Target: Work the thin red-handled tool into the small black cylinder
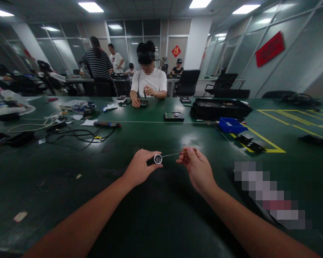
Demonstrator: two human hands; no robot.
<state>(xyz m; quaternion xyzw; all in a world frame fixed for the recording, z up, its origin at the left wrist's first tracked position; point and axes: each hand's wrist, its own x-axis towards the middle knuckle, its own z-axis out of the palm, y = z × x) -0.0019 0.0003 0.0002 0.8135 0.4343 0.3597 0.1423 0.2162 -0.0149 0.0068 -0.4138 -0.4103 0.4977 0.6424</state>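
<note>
Between the thumb and forefinger of my left hand (141,166) is a small round part (158,159) with a silvery rim and a dark centre. Its face is turned towards me. My right hand (200,168) grips the reddish handle of a thin screwdriver (171,155). The metal shaft points left, and its tip reaches the right edge of the round part; whether it touches, I cannot tell. Both hands are above the dark green table (140,134).
Across the table a person (148,80) works on a small dark device (143,103). A hard drive (173,116) lies ahead, with a black tray (220,109) and blue bin (231,125) to the right. Black cables (78,135) and a pen-like tool (107,124) lie left.
</note>
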